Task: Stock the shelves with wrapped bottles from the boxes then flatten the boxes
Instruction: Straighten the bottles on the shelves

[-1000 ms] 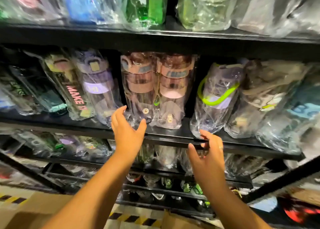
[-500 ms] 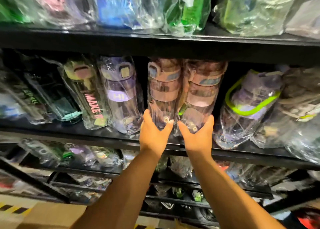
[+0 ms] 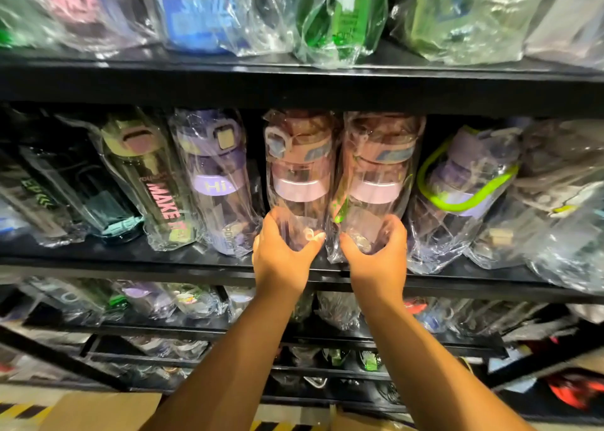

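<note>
Two pink wrapped bottles stand side by side on the middle black shelf [image 3: 137,260]. My left hand [image 3: 281,254] grips the base of the left pink bottle [image 3: 297,169], fingers and thumb curled round it. The base of the right pink bottle [image 3: 379,169] is held the same way by my right hand [image 3: 376,257]. Both bottles sit in clear crinkled plastic with their lids pointing up and back.
Beside the pink pair lie a purple "Hi" bottle [image 3: 212,182], a "MAKE IT" bottle [image 3: 153,182] and a green-strapped bottle [image 3: 464,189]. More wrapped bottles fill the shelf above and the shelves below. A cardboard box [image 3: 98,411] sits on the floor at lower left.
Both hands rose from the shelf edge and closed round the bases of the two pink bottles. The view has moved closer to the shelf.
</note>
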Demonstrator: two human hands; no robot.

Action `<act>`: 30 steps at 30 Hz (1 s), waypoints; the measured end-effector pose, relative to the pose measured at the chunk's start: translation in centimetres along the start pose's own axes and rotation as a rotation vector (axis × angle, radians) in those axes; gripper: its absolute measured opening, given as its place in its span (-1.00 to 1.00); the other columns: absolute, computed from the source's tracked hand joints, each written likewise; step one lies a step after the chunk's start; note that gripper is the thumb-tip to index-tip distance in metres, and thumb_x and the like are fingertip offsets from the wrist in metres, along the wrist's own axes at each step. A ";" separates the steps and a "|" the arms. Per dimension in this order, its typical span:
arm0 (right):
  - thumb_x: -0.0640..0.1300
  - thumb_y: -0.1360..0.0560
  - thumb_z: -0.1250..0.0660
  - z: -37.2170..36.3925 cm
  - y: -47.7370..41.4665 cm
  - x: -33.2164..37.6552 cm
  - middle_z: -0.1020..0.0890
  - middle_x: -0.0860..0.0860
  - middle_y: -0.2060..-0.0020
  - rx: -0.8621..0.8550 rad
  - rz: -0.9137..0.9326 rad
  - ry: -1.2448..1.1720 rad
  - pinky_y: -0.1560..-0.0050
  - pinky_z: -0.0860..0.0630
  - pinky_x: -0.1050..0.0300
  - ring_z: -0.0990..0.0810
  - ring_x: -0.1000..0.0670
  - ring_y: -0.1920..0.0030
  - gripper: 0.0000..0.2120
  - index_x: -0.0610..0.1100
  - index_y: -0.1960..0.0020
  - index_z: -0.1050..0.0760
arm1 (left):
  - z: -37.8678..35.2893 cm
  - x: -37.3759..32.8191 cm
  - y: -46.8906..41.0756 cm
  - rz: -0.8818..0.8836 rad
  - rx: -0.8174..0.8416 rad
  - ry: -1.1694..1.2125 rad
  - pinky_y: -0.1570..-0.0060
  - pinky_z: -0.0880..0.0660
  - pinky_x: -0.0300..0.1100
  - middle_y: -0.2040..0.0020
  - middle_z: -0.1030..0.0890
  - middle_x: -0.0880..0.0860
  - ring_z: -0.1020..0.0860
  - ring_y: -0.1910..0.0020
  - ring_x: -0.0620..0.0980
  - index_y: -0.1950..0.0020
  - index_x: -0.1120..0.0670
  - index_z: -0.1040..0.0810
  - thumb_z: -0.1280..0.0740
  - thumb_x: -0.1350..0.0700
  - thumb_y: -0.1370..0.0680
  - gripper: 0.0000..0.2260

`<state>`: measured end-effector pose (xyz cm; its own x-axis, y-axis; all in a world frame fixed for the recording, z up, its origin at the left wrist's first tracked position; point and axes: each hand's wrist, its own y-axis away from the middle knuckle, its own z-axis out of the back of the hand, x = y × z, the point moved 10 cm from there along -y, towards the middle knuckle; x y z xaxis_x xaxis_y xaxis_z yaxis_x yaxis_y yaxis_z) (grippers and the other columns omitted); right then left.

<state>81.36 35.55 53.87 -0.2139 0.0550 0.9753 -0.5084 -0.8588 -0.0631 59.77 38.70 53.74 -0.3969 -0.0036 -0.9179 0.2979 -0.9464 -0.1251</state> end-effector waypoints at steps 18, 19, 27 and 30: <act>0.07 -0.36 -0.56 2.9 3.8 0.5 -0.26 0.00 -0.48 -0.037 0.084 0.062 -0.39 -0.33 -0.12 -0.25 -0.05 -0.47 -0.09 0.05 -0.55 -0.12 | 2.7 0.0 2.9 0.076 0.140 0.084 -0.30 -0.40 -0.14 -0.33 -0.46 -0.07 -0.43 -0.31 -0.11 -0.51 -0.06 -0.28 -0.54 -0.02 -0.45 -0.29; 0.05 -0.36 -0.56 3.2 4.5 1.1 -0.29 -0.03 -0.45 -0.044 0.132 0.083 -0.34 -0.36 -0.11 -0.28 -0.08 -0.45 -0.14 0.03 -0.52 -0.17 | 3.6 -0.2 3.4 0.065 0.112 0.058 -0.27 -0.38 -0.17 -0.31 -0.46 -0.10 -0.43 -0.30 -0.13 -0.49 -0.07 -0.30 -0.54 -0.04 -0.45 -0.32; 0.02 -0.42 -0.49 -0.8 9.1 3.4 -0.43 0.04 -0.22 0.255 0.233 -0.029 -0.20 -0.34 0.13 -0.44 0.01 -0.25 -0.49 -0.01 -0.31 -0.42 | 9.8 0.0 5.9 0.032 -0.020 -0.090 -0.37 -0.37 -0.14 -0.37 -0.45 -0.07 -0.43 -0.36 -0.10 -0.40 -0.10 -0.39 -0.51 -0.04 -0.48 -0.46; -0.03 -0.46 -0.49 -3.6 10.4 3.8 -0.40 0.07 -0.27 0.404 0.208 0.006 -0.19 -0.35 0.14 -0.41 0.08 -0.26 -0.48 0.12 -0.34 -0.35 | 12.4 0.7 5.7 0.039 -0.056 -0.115 -0.38 -0.37 -0.08 -0.39 -0.41 -0.05 -0.41 -0.37 -0.07 -0.43 -0.09 -0.35 -0.49 -0.05 -0.49 -0.44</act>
<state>72.25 28.68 56.20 -0.2823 -0.1380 0.9493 -0.0884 -0.9816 -0.1690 50.39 29.30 57.05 -0.4797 -0.0799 -0.8738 0.3614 -0.9254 -0.1138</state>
